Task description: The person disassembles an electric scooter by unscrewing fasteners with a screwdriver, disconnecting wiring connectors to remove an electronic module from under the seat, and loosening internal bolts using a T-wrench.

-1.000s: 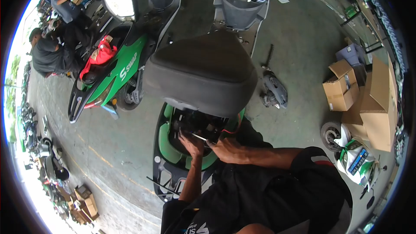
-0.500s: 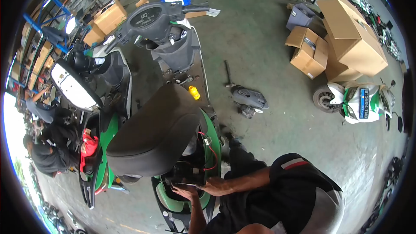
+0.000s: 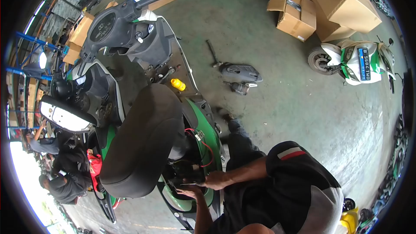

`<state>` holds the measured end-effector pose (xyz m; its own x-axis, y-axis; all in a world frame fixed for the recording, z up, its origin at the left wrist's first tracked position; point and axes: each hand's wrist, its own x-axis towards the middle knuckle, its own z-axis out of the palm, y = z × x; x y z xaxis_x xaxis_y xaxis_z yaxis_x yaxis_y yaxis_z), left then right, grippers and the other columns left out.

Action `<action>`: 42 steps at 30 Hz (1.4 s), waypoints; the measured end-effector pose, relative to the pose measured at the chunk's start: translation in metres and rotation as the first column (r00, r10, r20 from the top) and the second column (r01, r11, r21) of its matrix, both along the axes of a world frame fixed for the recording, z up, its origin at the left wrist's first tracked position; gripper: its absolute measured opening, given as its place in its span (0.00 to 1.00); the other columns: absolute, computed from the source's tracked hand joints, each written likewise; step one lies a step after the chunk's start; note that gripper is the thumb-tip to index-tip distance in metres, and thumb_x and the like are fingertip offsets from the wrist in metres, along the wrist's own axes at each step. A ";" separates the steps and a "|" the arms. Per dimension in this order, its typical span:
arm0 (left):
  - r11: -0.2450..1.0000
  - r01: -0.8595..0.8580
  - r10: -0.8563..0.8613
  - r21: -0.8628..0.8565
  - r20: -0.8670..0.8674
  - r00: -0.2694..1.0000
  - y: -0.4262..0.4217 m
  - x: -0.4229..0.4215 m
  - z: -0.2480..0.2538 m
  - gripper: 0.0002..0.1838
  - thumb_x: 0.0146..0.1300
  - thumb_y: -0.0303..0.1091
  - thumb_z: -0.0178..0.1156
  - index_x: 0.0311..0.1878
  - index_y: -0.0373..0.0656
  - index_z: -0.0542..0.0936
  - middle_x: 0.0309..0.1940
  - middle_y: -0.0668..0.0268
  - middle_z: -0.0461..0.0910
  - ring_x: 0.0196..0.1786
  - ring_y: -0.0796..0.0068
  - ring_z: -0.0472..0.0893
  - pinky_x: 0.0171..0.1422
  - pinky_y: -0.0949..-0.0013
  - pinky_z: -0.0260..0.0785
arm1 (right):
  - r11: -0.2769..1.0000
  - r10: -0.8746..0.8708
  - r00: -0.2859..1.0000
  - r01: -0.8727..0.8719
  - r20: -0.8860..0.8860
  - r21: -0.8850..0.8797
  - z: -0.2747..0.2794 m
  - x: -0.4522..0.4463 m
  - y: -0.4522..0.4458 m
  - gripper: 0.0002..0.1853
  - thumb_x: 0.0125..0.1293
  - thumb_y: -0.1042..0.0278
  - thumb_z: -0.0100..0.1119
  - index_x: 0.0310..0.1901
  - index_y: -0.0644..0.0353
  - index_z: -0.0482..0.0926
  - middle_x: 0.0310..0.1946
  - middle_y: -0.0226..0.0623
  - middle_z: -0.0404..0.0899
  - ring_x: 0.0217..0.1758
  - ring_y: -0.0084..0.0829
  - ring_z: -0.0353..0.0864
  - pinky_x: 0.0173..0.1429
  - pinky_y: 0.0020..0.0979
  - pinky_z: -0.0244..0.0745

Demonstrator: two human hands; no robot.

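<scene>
Here we grip a slim rod (image 3: 188,184), right hand (image 3: 216,180) clenched; left hand (image 3: 190,191), we can't tell! The rounded, matte seat (image 3: 143,141) looms alongside.

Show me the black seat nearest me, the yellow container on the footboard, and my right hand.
Black seat (image 3: 141,141): head view, middle of its cover.
Yellow container (image 3: 177,85): head view, middle of its body.
Right hand (image 3: 217,180): head view, back of the hand.

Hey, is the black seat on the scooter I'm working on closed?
No, the black seat is tipped up, and the left hand and right hand are at the open compartment beside it.
</scene>
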<state>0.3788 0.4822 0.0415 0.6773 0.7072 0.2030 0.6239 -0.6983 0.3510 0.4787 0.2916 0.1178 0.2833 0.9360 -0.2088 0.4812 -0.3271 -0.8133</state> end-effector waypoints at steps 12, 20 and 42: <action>0.963 -0.145 0.078 -0.227 -0.283 0.956 0.016 -0.016 -0.028 0.39 0.79 0.56 0.37 0.78 0.31 0.52 0.74 0.32 0.57 0.76 0.26 0.54 0.80 0.28 0.36 | 0.974 -0.008 0.902 0.105 -0.433 0.202 -0.031 0.008 0.000 0.23 0.76 0.58 0.52 0.69 0.53 0.72 0.45 0.58 0.83 0.49 0.57 0.83 0.54 0.51 0.77; 0.991 0.029 -0.035 -0.133 -0.040 0.999 -0.011 -0.002 0.010 0.31 0.80 0.49 0.43 0.77 0.40 0.59 0.74 0.36 0.58 0.78 0.29 0.53 0.80 0.27 0.36 | 0.968 0.093 0.912 0.011 -0.400 0.249 -0.026 0.026 0.009 0.24 0.76 0.59 0.55 0.69 0.56 0.73 0.46 0.59 0.83 0.49 0.54 0.84 0.52 0.46 0.77; 0.874 -0.314 0.324 -0.372 -0.035 0.945 -0.015 0.015 0.031 0.33 0.76 0.48 0.50 0.73 0.30 0.63 0.70 0.41 0.67 0.75 0.29 0.57 0.82 0.42 0.45 | 0.951 -0.277 0.958 0.262 -0.078 -0.165 0.034 0.122 -0.123 0.26 0.72 0.59 0.61 0.68 0.59 0.74 0.47 0.55 0.84 0.52 0.53 0.85 0.55 0.43 0.79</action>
